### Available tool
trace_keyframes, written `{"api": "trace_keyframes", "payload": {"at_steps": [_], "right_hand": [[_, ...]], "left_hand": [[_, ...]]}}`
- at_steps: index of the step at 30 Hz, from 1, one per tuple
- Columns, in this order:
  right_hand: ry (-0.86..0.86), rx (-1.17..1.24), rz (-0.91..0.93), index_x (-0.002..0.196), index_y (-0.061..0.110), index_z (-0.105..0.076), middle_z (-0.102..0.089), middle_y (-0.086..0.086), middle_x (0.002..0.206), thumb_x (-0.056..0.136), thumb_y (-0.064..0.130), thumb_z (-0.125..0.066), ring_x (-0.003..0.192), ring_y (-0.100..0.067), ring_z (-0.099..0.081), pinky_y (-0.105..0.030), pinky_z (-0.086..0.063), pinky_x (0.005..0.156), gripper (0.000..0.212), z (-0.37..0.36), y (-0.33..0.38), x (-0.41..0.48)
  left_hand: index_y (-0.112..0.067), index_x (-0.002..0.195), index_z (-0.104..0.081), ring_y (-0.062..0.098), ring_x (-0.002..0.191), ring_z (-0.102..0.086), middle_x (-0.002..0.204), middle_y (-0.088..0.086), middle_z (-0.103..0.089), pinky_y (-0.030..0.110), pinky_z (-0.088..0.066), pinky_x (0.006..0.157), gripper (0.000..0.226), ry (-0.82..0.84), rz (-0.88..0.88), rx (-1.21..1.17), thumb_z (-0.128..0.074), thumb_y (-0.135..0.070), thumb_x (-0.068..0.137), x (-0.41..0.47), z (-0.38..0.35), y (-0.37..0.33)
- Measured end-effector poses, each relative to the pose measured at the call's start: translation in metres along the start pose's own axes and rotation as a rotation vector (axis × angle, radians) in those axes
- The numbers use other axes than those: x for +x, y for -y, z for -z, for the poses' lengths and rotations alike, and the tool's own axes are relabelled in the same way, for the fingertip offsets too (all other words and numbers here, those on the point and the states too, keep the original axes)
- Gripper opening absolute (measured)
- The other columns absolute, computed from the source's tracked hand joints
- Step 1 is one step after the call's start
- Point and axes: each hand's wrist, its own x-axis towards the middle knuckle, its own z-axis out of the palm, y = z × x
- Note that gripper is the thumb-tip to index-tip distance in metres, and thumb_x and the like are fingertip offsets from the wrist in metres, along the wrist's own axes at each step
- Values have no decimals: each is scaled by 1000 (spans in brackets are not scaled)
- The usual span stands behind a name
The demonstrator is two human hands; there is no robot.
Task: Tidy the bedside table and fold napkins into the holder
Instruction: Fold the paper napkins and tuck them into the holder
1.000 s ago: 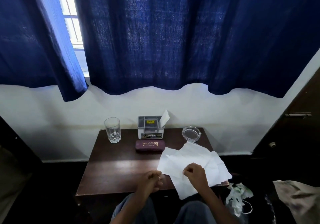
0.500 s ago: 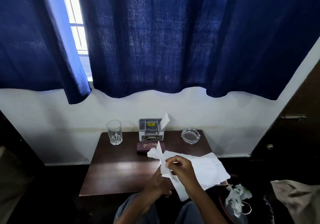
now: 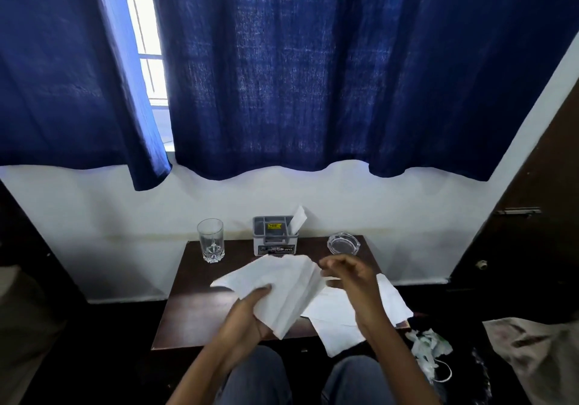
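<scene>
a: we've got one napkin [image 3: 282,292] up in front of the holder [image 3: 274,235], our left hand [image 3: 247,317] clamped on its lower edge, right hand [image 3: 347,276] with fingers loosely curled beside it; we can't tell if it touches.

b: it's light and floppy, so we'd pinch corners, not the middle.

a: half a second ago we had it bunched narrow between both hands; now it's spread. more napkins [image 3: 351,314] lie nearer us than the holder.

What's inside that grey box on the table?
One white napkin sticks up from the right side of the holder. A yellow label shows in the middle part. The bottoms of the compartments are hidden by the walls.
</scene>
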Motion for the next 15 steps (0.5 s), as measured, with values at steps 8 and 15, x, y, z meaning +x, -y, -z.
{"api": "trace_keyframes", "payload": {"at_steps": [8, 15], "right_hand": [[96, -198, -76, 88, 14, -68, -70, 1, 94, 90, 16, -55, 90, -16, -62, -26, -44, 77, 14, 17, -1, 2], [423, 60, -201, 93, 11, -72, -72, -7, 98, 71, 26, -73, 89, -19, -65, -27, -49, 82, 27, 9, -11, 0]], "left_hand": [[-5, 112, -66, 27, 91, -71, 112, 15, -70, 41, -58, 77, 39, 253, 129, -41, -66, -12, 73, -27, 9, -27], [-7, 114, -66, 26, 98, -68, 120, 15, -65, 38, -51, 86, 45, 283, 176, 61, -62, -11, 69, -31, 7, -31]]}}
